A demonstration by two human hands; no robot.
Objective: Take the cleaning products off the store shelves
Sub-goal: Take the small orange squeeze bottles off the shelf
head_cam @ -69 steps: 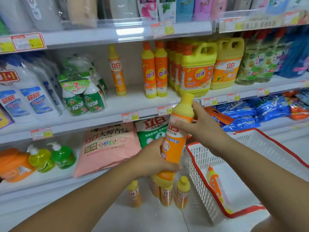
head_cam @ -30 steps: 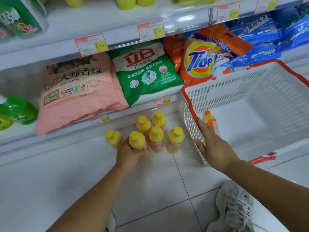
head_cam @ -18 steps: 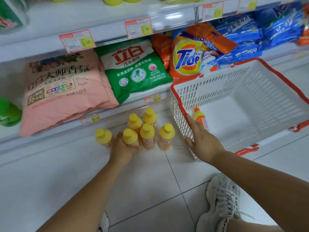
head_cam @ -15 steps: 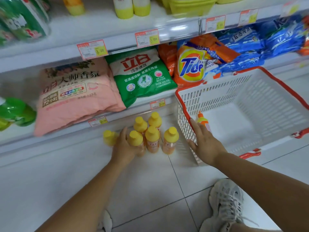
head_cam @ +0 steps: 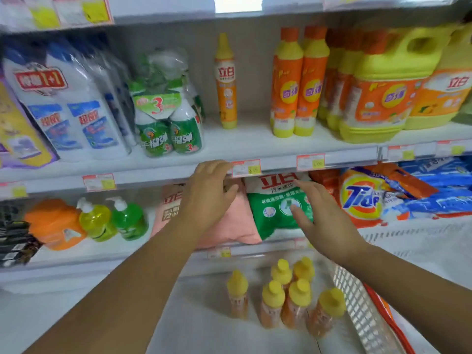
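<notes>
From the head view, both hands are raised in front of the shelves and grasp nothing: the left hand (head_cam: 209, 192) hangs with fingers loose and released, its fingertips up at the shelf edge (head_cam: 153, 175), though I can't tell if they touch it. The right hand (head_cam: 319, 213) is spread flat just beside it. Behind the left hand lies a pink bag (head_cam: 229, 226), behind the right a green bag (head_cam: 275, 210). Above the left hand a slim orange bottle (head_cam: 225, 83) stands alone on the shelf. Below both hands six yellow-capped bottles (head_cam: 281, 297) stand clustered on the floor, with a white basket (head_cam: 362, 310) under the right forearm
</notes>
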